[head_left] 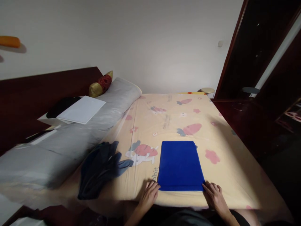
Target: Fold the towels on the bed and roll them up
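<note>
Item: blue cloth [180, 165], folded to a neat flat rectangle, lying on the bed [225, 138] close to its near edge, roughly midway between the near corners, its long sides running toward the far edge. Surface plain, matte, no visible creases; the near border shows a thin layered fold line. Judged soft, light and limp: it should bend wherever it is lifted, carries no risk of breakage, and looks more likely to drag on the printed sheet than to slide. The folded layers could slip apart if it is raised by one point only. Best hold, by appearance: the two near corners together, pinching through all layers, or flat palms slid under the near edge. Left hand [148, 194]: palm down on the sheet, fingers loosely bent, tips touching the near left corner of the cloth, closing on nothing. Right hand [215, 196]: palm down, fingers stretched, tips at the near right corner, likewise holding nothing. Adjacent: a crumpled dark garment [98, 171] near the near left corner of the bed, apart from the cloth; a long grey bolster [70, 138] along the left edge.
</note>
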Demonstrator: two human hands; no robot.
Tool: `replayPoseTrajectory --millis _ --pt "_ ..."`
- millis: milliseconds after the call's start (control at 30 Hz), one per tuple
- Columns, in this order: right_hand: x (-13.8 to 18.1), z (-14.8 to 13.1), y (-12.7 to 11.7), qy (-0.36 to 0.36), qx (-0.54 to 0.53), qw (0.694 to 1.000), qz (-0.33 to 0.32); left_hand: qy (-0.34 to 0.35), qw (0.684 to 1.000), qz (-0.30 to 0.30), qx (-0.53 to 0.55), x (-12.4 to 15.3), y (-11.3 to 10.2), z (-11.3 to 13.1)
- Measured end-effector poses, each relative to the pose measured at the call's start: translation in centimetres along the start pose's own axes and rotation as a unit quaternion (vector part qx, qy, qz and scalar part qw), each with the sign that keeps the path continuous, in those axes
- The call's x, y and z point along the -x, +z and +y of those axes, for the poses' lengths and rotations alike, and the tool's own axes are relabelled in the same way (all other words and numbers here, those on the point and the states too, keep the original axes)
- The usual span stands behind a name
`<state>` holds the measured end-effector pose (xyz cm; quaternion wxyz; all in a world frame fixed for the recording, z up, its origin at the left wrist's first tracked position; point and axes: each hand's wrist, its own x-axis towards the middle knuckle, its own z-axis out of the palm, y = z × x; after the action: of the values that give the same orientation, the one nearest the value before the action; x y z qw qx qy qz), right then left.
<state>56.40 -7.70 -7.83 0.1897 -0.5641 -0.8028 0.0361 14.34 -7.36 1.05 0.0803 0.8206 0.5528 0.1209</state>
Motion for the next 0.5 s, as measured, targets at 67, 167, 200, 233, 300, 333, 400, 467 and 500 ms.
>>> replayPoseTrajectory --millis 67,167,200,233,300,333,400,467,500 --pt "-0.1 0.5 0.2 0.005 -0.024 1.000 -0.006 -0.022 1.000 0.005 0.020 -0.3 -0.2 0.0" --pt "-0.4 0.8 -0.3 0.010 -0.049 0.999 -0.017 -0.031 0.998 -0.016 0.046 -0.8 -0.5 0.0" --pt "-0.6 0.7 -0.5 0.008 -0.053 0.998 -0.019 -0.031 0.998 -0.023 0.051 -0.9 -0.6 -0.1" --pt "-0.7 0.5 -0.8 0.007 -0.056 0.998 -0.018 -0.032 0.998 -0.029 0.055 -1.0 -0.7 -0.1" --pt "-1.0 0.0 -1.3 0.015 -0.058 0.998 -0.005 -0.040 0.996 -0.038 0.064 -1.3 -0.9 -0.1" --pt "-1.2 -0.3 -1.5 0.023 -0.060 0.998 0.005 -0.047 0.995 -0.044 0.070 -1.4 -1.1 0.0" --pt "-1.6 -0.7 -1.8 0.039 -0.067 0.997 0.015 -0.065 0.993 -0.056 0.084 -1.7 -1.3 0.0" --pt "-2.1 -1.0 -2.1 0.052 -0.071 0.996 0.011 -0.084 0.990 -0.063 0.091 -2.1 -1.3 -0.1" --pt "-2.4 -1.1 -2.2 0.058 -0.070 0.996 0.008 -0.093 0.989 -0.064 0.094 -2.3 -1.2 -0.2"
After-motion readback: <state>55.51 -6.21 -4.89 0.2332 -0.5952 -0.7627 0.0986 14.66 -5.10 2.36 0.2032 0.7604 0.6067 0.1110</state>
